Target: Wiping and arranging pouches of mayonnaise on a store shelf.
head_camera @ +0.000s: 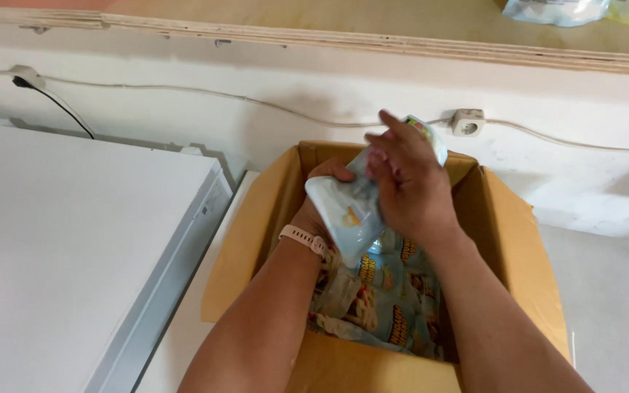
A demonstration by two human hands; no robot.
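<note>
Head view: both my hands clamp one pale packet [354, 211] above the box [518, 240], left hand [322, 200] at nine o'clock, right hand [409, 185] at three, packet's length tilted toward one o'clock

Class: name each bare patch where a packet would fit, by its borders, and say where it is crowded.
Bare: the white flat top left of the cardboard box; the pale floor right of it. Crowded: the box, filled with packets and both hands.

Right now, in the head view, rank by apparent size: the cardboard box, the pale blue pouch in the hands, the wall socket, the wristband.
1. cardboard box, by far the largest.
2. pale blue pouch, held by left hand and right hand.
3. wristband and wall socket: look alike; the socket lies farther away, so unranked.
</note>
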